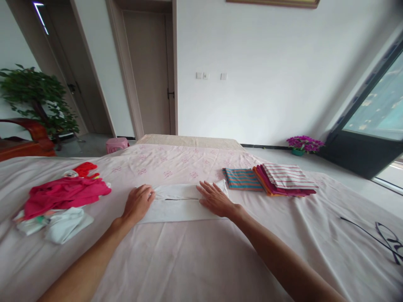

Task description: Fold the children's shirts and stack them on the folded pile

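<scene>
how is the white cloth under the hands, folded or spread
Folded: the white cloth is a narrow strip, two flaps meeting at a slit between the left hand and right hand.

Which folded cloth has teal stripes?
The teal and orange cloth left of the stack; the stack's top cloth has red stripes, the white cloth under the right hand has none.

here's the left hand (139, 201) down on the folded white cloth (182, 211) at its nine o'clock end, the right hand (214, 199) spread flat at three, a rumpled pink garment (64, 195) farther out at nine, a stripe-topped folded stack (288, 176) toward two, glasses (392, 250) just past three!
</scene>
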The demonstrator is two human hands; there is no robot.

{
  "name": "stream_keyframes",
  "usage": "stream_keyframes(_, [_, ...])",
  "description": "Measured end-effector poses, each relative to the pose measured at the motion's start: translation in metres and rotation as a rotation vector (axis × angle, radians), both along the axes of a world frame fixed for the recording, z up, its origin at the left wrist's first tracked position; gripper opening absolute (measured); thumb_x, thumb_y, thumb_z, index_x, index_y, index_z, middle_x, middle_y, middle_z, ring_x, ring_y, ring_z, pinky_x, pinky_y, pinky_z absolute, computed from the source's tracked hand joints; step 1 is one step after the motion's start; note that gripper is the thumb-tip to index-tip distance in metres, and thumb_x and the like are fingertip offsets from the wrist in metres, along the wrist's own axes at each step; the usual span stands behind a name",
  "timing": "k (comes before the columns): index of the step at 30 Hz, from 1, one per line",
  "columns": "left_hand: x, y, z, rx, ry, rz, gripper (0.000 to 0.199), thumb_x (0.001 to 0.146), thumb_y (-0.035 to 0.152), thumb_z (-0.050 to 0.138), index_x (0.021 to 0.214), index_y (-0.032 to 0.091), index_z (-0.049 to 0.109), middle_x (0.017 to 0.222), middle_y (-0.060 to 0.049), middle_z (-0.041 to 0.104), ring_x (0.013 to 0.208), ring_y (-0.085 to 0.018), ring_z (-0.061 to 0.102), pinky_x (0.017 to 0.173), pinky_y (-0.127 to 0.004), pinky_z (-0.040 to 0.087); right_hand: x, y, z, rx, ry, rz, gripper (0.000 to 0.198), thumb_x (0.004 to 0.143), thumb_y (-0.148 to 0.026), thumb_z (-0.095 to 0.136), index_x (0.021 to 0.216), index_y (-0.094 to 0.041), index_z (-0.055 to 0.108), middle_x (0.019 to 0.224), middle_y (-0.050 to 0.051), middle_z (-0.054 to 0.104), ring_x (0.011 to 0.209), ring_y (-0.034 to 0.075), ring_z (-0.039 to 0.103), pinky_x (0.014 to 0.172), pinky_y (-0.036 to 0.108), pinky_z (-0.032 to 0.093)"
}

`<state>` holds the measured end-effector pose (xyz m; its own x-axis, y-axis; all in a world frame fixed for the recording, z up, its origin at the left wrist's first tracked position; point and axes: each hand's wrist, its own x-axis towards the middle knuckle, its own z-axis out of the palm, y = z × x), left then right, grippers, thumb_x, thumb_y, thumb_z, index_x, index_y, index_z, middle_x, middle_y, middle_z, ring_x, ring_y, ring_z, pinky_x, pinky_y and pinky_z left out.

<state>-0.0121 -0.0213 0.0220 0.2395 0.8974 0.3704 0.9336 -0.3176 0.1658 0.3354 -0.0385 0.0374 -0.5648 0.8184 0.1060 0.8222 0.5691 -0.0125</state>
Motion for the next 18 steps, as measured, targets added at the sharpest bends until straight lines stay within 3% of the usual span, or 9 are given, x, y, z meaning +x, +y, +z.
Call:
stream_keyframes(2, [0.001, -0.004, 0.001, 0.027, 0.016, -0.125, 0.022, 0.094, 0.031, 0.043, 0.096, 0.024, 0.064, 0.11, -0.004, 0.069, 0.109, -0.02, 0.059, 0.106, -0.039, 0.031, -0.004, -0.007, -0.006, -0.035, 0.014, 0.056, 0.061, 0.101, -0.048, 0.031, 0.155, -0.019, 0.024, 0.161, 0.011, 0.019, 0.149, 0.026, 0.015, 0.12, 0.05, 0.015])
stream_keyframes(4, [-0.002, -0.005, 0.002, -0.01, 0.024, -0.143, 0.021, 0.093, 0.029, 0.044, 0.095, 0.024, 0.064, 0.105, -0.003, 0.069, 0.103, -0.019, 0.061, 0.102, -0.036, 0.035, -0.002, -0.012, -0.012, -0.057, 0.03, 0.101, 0.061, 0.102, -0.049, 0.03, 0.155, -0.021, 0.023, 0.161, 0.01, 0.018, 0.149, 0.025, 0.015, 0.12, 0.049, 0.015])
stream_keyframes(7, [-0.01, -0.003, 0.006, -0.079, 0.075, 0.056, 0.029, 0.095, 0.031, 0.038, 0.087, 0.021, 0.064, 0.095, -0.007, 0.068, 0.092, -0.02, 0.063, 0.085, -0.032, 0.043, 0.003, -0.014, -0.01, -0.096, 0.064, 0.138, 0.06, 0.101, -0.051, 0.029, 0.154, -0.021, 0.028, 0.16, 0.01, 0.021, 0.148, 0.025, 0.017, 0.12, 0.049, 0.017])
stream_keyframes(10, [-0.006, 0.003, 0.011, -0.08, 0.142, 0.189, 0.032, 0.095, 0.03, 0.038, 0.085, 0.019, 0.066, 0.09, -0.01, 0.068, 0.089, -0.023, 0.064, 0.083, -0.035, 0.044, 0.002, -0.008, 0.006, -0.147, 0.16, 0.113, 0.057, 0.103, -0.049, 0.019, 0.147, -0.021, 0.042, 0.153, 0.008, 0.04, 0.144, 0.022, 0.032, 0.118, 0.043, 0.025])
stream_keyframes(13, [0.016, 0.007, 0.009, -0.07, 0.041, 0.057, 0.031, 0.095, 0.028, 0.039, 0.104, 0.017, 0.066, 0.109, -0.011, 0.069, 0.104, -0.022, 0.063, 0.093, -0.034, 0.043, -0.01, 0.003, 0.021, -0.086, 0.227, -0.045, 0.059, 0.104, -0.045, 0.012, 0.146, -0.018, 0.044, 0.147, 0.009, 0.049, 0.139, 0.021, 0.039, 0.115, 0.04, 0.029])
stream_keyframes(16, [0.041, 0.008, 0.0, -0.127, -0.024, -0.12, 0.044, 0.096, 0.034, 0.042, 0.134, 0.016, 0.055, 0.142, -0.013, 0.053, 0.133, -0.023, 0.047, 0.109, -0.035, 0.034, -0.022, 0.012, 0.019, -0.006, 0.144, -0.184, 0.06, 0.102, -0.049, 0.017, 0.152, -0.019, 0.033, 0.157, 0.01, 0.033, 0.146, 0.025, 0.026, 0.117, 0.047, 0.023])
stream_keyframes(18, [0.05, 0.008, -0.007, -0.186, 0.015, -0.156, 0.054, 0.096, 0.043, 0.042, 0.143, 0.018, 0.047, 0.153, -0.013, 0.041, 0.143, -0.027, 0.033, 0.115, -0.042, 0.025, -0.025, 0.015, 0.008, -0.012, 0.067, -0.223, 0.063, 0.101, -0.054, 0.02, 0.154, -0.021, 0.028, 0.16, 0.009, 0.025, 0.148, 0.028, 0.018, 0.117, 0.051, 0.019])
